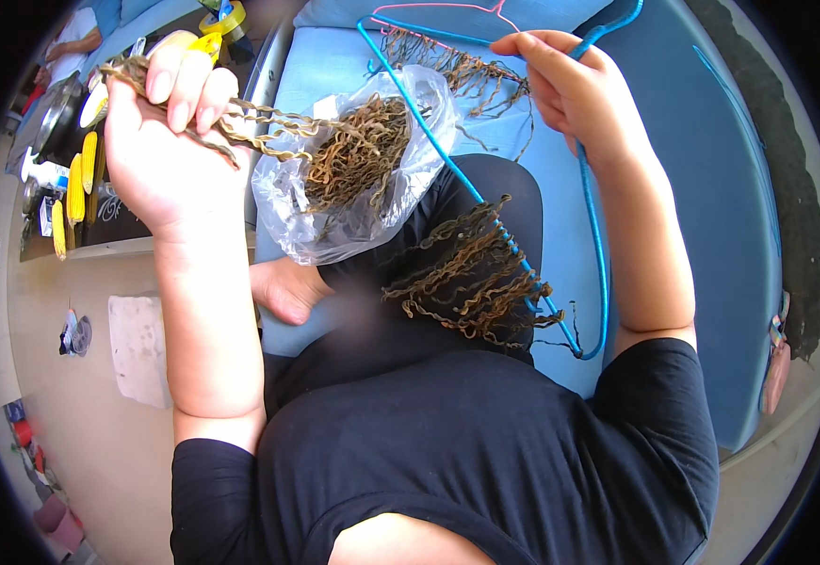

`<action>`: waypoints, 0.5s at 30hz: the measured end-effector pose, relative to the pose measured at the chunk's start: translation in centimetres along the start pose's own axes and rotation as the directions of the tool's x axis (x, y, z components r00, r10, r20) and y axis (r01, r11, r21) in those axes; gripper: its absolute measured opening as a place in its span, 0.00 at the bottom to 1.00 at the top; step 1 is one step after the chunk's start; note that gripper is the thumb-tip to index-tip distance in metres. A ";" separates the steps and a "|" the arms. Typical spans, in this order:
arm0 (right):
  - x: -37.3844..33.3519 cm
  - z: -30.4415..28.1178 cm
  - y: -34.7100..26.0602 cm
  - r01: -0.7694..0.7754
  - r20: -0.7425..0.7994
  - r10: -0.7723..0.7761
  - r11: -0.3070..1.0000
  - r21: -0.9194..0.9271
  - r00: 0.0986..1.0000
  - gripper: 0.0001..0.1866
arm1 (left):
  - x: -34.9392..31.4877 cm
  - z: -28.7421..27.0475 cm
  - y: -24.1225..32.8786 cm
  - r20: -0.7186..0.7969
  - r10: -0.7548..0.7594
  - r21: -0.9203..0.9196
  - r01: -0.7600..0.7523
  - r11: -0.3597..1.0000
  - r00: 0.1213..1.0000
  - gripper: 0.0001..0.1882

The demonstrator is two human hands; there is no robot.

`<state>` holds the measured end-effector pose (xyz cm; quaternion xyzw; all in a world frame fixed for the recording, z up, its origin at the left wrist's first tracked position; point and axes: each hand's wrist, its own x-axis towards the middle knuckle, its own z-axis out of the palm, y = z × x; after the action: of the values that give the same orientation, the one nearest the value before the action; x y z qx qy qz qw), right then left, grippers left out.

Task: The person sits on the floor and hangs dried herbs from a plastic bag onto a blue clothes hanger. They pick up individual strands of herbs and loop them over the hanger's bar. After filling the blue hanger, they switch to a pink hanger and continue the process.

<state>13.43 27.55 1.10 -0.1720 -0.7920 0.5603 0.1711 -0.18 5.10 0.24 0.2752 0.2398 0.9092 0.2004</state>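
Raised at the left, my left hand (172, 122) is closed round a few dried brown strands (264, 115), wrinkled and twisted. Their ends trail toward a pile of the same strands (361, 151) in a clear plastic bag (287, 226). My right hand (575, 94) grips a blue clothes hanger (443, 160) by its upper part, near the hook, tilted over my lap. Several dried strands (471, 278) hang looped over the hanger's long bar, above my dark trouser leg. Beyond the bag lies a pink hanger (438, 6) with more strands (452, 68) on it.
I sit on a blue sofa (560, 344), its backrest to the right. A dark table (113, 221) on the left holds yellow corn cobs (75, 188), a white pump bottle (47, 174) and a roll of yellow tape (226, 24). Another person (75, 42) is at the far left.
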 end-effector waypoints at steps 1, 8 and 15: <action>-0.1 0.0 -0.1 0.011 -0.024 -0.012 1.000 -0.021 1.000 0.15 | 0.0 -0.2 -0.6 -0.015 0.007 0.119 -0.005 0.993 1.000 0.18; 0.0 -1.0 -0.4 0.065 -0.037 -0.065 0.998 -0.003 0.997 0.16 | -1.6 -8.0 -10.6 -0.177 -0.249 0.880 0.266 0.393 0.952 0.17; -1.2 -2.6 0.1 0.028 -0.096 -0.014 0.990 0.142 0.995 0.16 | -3.2 -6.8 -12.7 0.149 -0.253 0.983 -0.114 0.147 0.956 0.11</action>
<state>15.71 29.18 1.77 -0.1776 -0.7426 0.6049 0.2263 1.18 11.54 -13.01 0.4523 0.7553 0.4721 0.0459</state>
